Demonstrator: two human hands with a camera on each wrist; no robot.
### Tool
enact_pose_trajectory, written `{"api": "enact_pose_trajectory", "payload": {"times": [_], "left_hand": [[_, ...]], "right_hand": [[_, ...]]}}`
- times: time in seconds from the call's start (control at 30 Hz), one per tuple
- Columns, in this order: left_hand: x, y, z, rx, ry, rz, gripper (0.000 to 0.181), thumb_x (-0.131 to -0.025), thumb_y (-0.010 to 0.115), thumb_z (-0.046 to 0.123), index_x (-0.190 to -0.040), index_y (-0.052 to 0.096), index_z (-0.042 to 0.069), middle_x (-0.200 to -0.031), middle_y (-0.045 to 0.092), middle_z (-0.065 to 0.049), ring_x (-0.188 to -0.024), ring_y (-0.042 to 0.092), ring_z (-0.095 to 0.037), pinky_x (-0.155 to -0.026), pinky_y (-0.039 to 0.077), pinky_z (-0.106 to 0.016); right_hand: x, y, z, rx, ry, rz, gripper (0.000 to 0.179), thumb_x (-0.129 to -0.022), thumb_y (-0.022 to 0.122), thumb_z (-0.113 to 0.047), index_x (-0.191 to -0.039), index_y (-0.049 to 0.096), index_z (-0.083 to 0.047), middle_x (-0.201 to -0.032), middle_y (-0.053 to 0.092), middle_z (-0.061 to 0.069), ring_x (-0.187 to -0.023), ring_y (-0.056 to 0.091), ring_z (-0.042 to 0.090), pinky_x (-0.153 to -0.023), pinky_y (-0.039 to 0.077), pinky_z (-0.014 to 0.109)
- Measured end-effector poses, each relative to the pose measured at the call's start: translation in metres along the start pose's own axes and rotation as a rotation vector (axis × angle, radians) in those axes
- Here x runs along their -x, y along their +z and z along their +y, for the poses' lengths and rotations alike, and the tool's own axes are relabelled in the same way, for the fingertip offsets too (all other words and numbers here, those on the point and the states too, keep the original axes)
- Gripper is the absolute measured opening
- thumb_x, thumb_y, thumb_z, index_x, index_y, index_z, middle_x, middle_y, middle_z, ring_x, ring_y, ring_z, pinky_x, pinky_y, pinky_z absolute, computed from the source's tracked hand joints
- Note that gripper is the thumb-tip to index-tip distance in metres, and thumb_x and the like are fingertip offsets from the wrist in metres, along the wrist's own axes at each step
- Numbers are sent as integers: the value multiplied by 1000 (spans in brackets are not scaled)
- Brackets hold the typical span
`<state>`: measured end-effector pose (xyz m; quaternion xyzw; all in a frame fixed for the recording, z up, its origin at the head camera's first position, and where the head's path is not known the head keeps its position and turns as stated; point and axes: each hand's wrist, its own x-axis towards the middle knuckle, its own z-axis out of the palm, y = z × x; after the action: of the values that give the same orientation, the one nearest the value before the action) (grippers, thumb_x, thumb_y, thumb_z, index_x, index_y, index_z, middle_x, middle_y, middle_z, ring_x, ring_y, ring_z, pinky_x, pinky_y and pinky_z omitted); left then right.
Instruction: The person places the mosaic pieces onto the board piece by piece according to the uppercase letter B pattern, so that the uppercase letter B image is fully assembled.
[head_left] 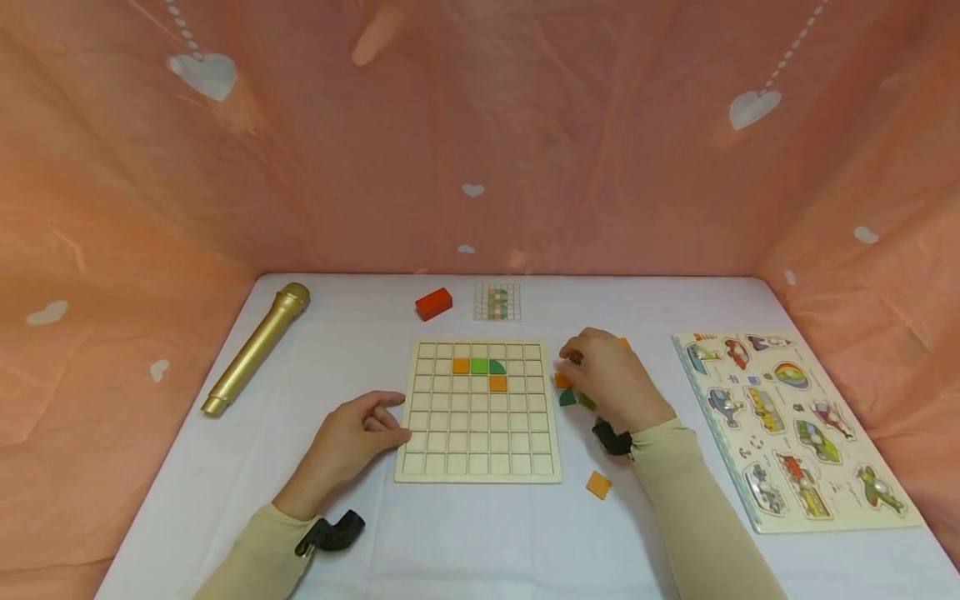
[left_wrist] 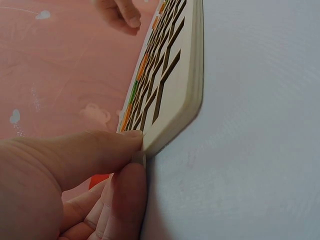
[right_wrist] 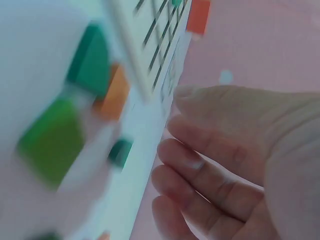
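A pale wooden grid board point(head_left: 480, 476) lies flat at mid-table, with two orange square tiles, one light green square tile point(head_left: 478, 367) and a dark green quarter-round tile in its cells. At its left edge, the thumb and index finger of my left hand point(head_left: 348, 442) touch the rim, spaced apart along it. My right hand point(head_left: 611, 375) hovers over loose tiles by the board's right side, fingers loosely bent and nothing visible between them. Under it lie a dark green tile point(right_wrist: 90, 60), an orange tile point(right_wrist: 114, 95) and a light green tile point(right_wrist: 52, 142), blurred. The hand partly hides the pile.
One orange tile point(head_left: 598, 485) lies apart at the front right. Behind the board are a red block point(head_left: 433, 304) and a small card with a grid pattern point(head_left: 497, 302). A gold microphone point(head_left: 258, 348) lies at left, a picture puzzle board point(head_left: 787, 433) at right.
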<state>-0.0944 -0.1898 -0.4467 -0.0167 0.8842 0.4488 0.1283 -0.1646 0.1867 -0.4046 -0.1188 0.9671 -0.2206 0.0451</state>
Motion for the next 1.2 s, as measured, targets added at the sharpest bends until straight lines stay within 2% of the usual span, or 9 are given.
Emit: {"api": "enact_pose_trajectory", "payload": {"times": [0.2,0.37,0.6,0.7,0.93,1.2], "left_hand": [[-1,-1,0,-6,7,2,55,-90,88,21,-140,69,9,-95,72,-1,-81,66,-13,-78,48,-26],[0,0,1,-6,10,7,55,-90,88,21,-140,69,9,-95,72,-1,-81,66,-13,-78,48,-26],[0,0,0,1,14,1,55,-90,88,21,-140,69,8,-96,73,-1,-82,65,-14,-76,48,-25],[-1,0,0,6,12,3,54,-90,88,21,-140,69,8,-96,73,-2,-82,65,-14,-76,48,-24],[-1,0,-1,14,16,-4,55,-90,88,21,-140,69,7,-95,73,-2,-83,66,-14,-76,48,-25],[-1,0,0,3,17,1,55,-90,88,21,-140,69,8,-94,73,-1,-82,66,-14,-76,48,-26]], "right_hand": [[15,-7,21,-9,90,-9,23,-103,72,-29,-110,81,-10,-114,73,7,-103,66,26,-96,56,48],[26,-9,29,8,74,-2,21,-103,71,-28,-108,82,-10,-109,75,6,-100,66,25,-92,55,47],[46,-15,33,39,62,-33,23,-102,72,-27,-111,81,-8,-112,75,6,-100,66,23,-92,56,46],[56,-16,32,42,58,-44,22,-100,74,-26,-109,82,-8,-108,75,5,-94,64,21,-86,55,42],[74,-10,31,91,47,-30,19,-94,82,-30,-100,82,-12,-100,74,0,-93,66,19,-88,58,47],[81,-4,34,99,68,-38,20,-89,88,-34,-93,81,-15,-92,71,-3,-85,63,14,-80,56,41]]}}
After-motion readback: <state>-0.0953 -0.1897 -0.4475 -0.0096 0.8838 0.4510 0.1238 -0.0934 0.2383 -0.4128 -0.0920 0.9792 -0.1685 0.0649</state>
